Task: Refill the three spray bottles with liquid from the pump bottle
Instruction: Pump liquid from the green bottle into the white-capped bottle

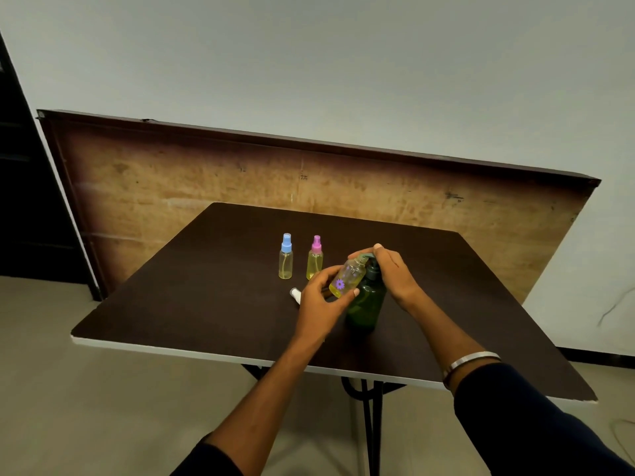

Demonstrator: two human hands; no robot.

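My left hand holds an uncapped clear spray bottle with a purple flower print, tilted with its mouth up against the pump spout. It holds yellow liquid. My right hand rests on top of the green pump bottle, over its pump head. Further back on the table stand a blue-capped spray bottle and a pink-capped spray bottle, both upright with yellow liquid inside. A white spray cap lies on the table just left of my left hand.
The dark brown table has a white front edge. A worn wooden board leans against the wall behind it. Black metal table legs show below the front edge.
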